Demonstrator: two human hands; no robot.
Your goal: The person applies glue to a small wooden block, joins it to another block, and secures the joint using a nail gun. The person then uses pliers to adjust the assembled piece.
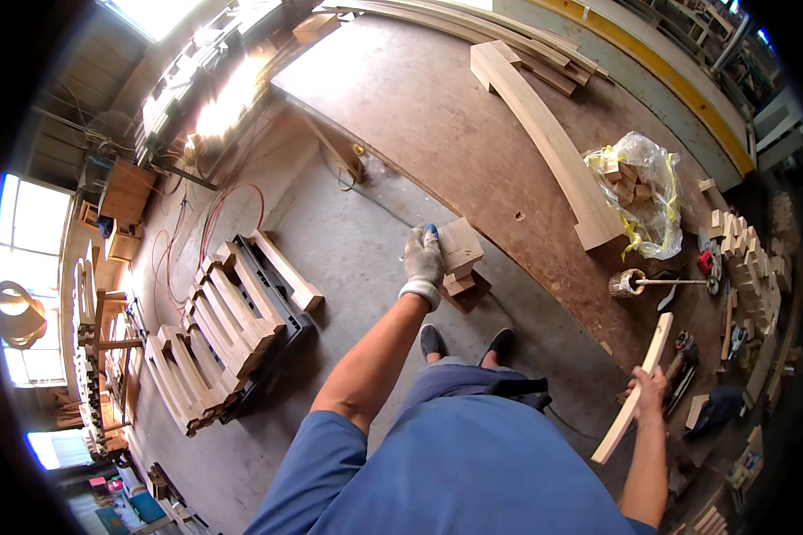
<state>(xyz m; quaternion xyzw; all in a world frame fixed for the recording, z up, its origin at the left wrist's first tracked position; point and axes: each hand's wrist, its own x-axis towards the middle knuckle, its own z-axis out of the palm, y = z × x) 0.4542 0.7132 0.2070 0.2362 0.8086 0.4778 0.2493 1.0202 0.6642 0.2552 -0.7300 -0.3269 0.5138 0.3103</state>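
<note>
My left hand (423, 260), in a pale work glove, is closed on a pale wooden piece (459, 245) beside the workbench edge. The piece has a stepped lower end, and its full length cannot be made out. My bare right hand (649, 390) is wrapped round the middle of a narrow wooden strip (632, 397), which slants over the near right part of the workbench (437, 125). On the bench beyond lies a long curved wooden part (549, 134) with a block at its far end.
A clear plastic bag (656, 192) of small wood blocks sits on the bench by a can (627, 283) with a stick across it. Notched wood pieces (748, 254) and tools line the right. At left, wooden parts (227, 312) lie on a black pallet (281, 343); red hoses (216, 236) trail behind.
</note>
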